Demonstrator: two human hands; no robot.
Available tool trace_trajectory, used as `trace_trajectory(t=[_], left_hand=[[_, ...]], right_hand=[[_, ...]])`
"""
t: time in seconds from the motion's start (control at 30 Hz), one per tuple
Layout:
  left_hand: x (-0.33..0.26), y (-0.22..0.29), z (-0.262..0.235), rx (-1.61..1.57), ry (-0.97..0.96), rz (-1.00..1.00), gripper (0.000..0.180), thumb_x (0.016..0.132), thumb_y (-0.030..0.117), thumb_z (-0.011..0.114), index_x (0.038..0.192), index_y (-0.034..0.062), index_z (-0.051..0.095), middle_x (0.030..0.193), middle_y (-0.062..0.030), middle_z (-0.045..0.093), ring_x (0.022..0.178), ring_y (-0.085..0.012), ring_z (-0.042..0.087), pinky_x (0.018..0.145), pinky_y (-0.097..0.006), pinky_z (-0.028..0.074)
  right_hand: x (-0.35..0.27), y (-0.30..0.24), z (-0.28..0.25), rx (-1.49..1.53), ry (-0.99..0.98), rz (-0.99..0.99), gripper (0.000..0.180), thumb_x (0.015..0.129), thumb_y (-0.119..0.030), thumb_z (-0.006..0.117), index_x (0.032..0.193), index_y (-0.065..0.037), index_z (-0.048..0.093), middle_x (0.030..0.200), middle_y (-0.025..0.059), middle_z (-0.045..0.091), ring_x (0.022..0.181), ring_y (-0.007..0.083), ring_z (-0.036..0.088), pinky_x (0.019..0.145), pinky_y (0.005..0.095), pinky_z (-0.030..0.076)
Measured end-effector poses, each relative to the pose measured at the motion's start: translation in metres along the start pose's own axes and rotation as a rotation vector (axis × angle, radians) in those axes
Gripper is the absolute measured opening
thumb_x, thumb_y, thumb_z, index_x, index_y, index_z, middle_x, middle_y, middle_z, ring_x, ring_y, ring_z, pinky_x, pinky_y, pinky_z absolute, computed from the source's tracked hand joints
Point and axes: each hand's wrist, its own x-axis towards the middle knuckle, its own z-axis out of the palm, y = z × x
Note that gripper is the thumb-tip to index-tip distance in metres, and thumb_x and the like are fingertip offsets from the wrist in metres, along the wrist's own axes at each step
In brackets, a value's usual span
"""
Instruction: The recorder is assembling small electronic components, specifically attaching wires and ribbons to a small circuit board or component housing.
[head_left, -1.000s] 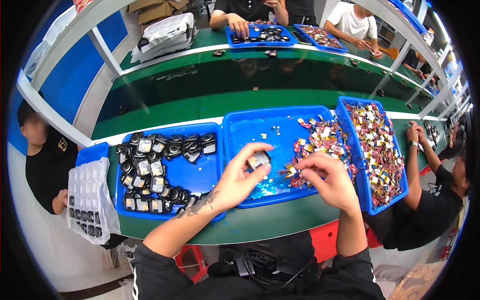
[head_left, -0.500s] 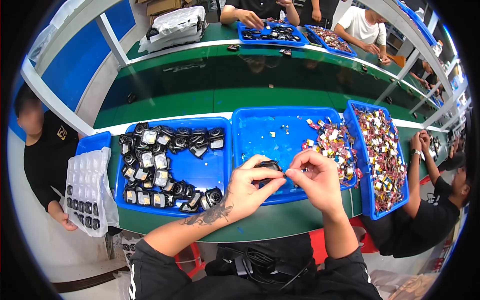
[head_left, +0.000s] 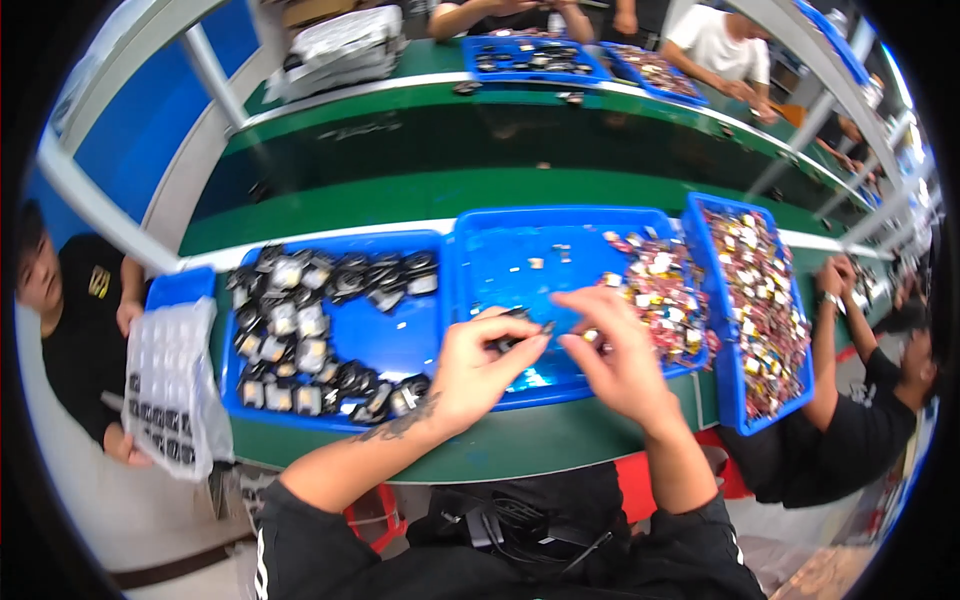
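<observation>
1. Black unit (head_left: pixel 512 338), small and dark, sat at 8 o'clock, taking the middle blue tray (head_left: pixel 505 248) as clock centre. Blurred; finer detail not legible.
2. Left hand (head_left: pixel 475 368), also at 8 o'clock, was closed on that unit, thumb and forefinger pinching around it over the tray's near-left part.
3. Right hand (head_left: pixel 622 355), at 5 o'clock, was open at thumb and forefinger, tips well parted and just beside the left fingertips, not touching them. Could not tell whether anything lay under the other, curled fingers.
4. Heap of small parts (head_left: pixel 662 275), red, white and yellow, filled the middle tray's 3 o'clock side. A few light bits lay loose nearer 12.
5. Left blue tray (head_left: pixel 385 340), at 9 o'clock: black units with pale square faces (head_left: pixel 285 320) lay along its 12, 9 and 6 o'clock sides; the blue floor was bare toward 3.
6. Narrow blue tray (head_left: pixel 746 420), at 3 o'clock, was full of similar mixed parts (head_left: pixel 757 320).
7. Clear plastic sheet with pockets (head_left: pixel 165 345) lay farther out at 9 o'clock, dark units in its nearer pockets. A co-worker's hand (head_left: pixel 125 445) was at its edge.
8. Far trays (head_left: pixel 530 60) stood around 12 o'clock, beyond the green belt (head_left: pixel 430 200).
</observation>
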Motion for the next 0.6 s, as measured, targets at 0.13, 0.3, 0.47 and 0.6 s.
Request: trace_trajectory(t=[0.13,0.3,0.47,0.6], left_hand=[[-0.002,0.009,-0.004,-0.147,-0.102,-0.259,0.015,0.087,0.008,0.068,0.097,-0.0032,0.068,0.09,-0.0041,0.06,0.078,-0.007,0.055,0.064,-0.02,0.044],[0.007,0.018,-0.009,-0.078,0.064,-0.023,0.038,0.09,-0.001,0.056,0.126,0.0033,0.044,0.098,-0.0053,0.057,0.078,-0.0073,0.053,0.065,-0.02,0.042],[0.014,0.018,-0.018,0.353,-0.029,0.22,0.024,0.085,-0.01,0.054,0.107,-0.0013,0.058,0.11,-0.0099,0.06,0.094,-0.0142,0.06,0.08,-0.025,0.048],[0.004,0.02,-0.011,0.081,-0.055,-0.082,0.029,0.085,-0.003,0.063,0.114,-0.0032,0.061,0.11,-0.0094,0.063,0.099,-0.0152,0.062,0.086,-0.026,0.05]], right_hand=[[0.001,0.027,0.014,0.431,-0.11,-0.047,0.025,0.086,-0.005,0.065,0.111,-0.004,0.064,0.097,0.0108,0.063,0.091,0.0191,0.061,0.075,0.0314,0.05],[0.002,0.016,0.01,0.788,0.013,0.103,0.009,0.089,-0.004,0.064,0.097,-0.003,0.061,0.098,0.0059,0.062,0.096,0.0123,0.059,0.08,0.0276,0.052],[0.004,0.007,-0.002,0.187,0.022,-0.201,0.01,0.083,-0.005,0.068,0.091,-0.002,0.064,0.093,0.0117,0.062,0.088,0.0284,0.062,0.08,0.0364,0.05],[0.003,0.003,0.014,0.156,-0.091,-0.046,0.011,0.084,-0.005,0.067,0.094,-0.001,0.065,0.091,0.0127,0.063,0.089,0.0266,0.064,0.079,0.0351,0.052]])
